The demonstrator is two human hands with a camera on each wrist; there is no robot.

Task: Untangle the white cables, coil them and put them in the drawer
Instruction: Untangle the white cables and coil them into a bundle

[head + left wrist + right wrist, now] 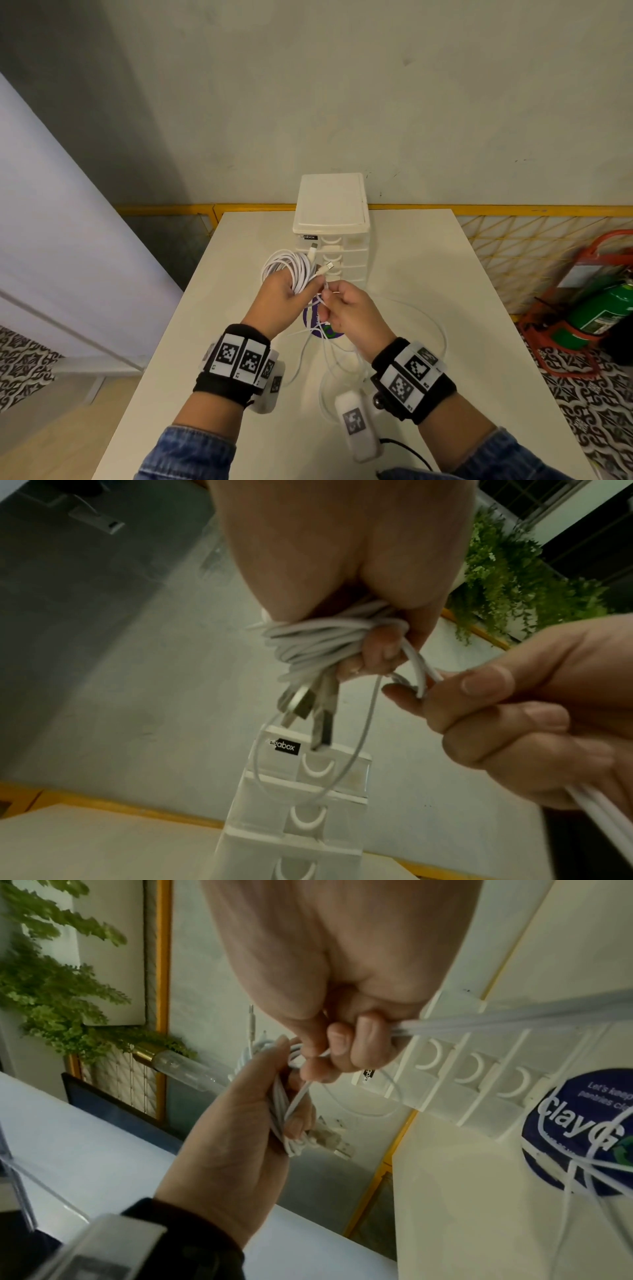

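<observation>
Fingers [378, 649] of our left hand [279, 303] clench the coiled cables [291, 270] above the tabletop [445, 274], before the drawer unit [330, 219]; our right hand [352, 317] pinches a loose strand [416, 666] to wind on

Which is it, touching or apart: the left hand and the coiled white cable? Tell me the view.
Touching. The left wrist view shows the left hand with fingers curled round the coiled white cable; the head view shows the same grip.

The head camera looked down at the desk [411, 274]; both wrist cameras, close in, faced twelve o'clock, sharing the drawer tower [334, 240].
</observation>
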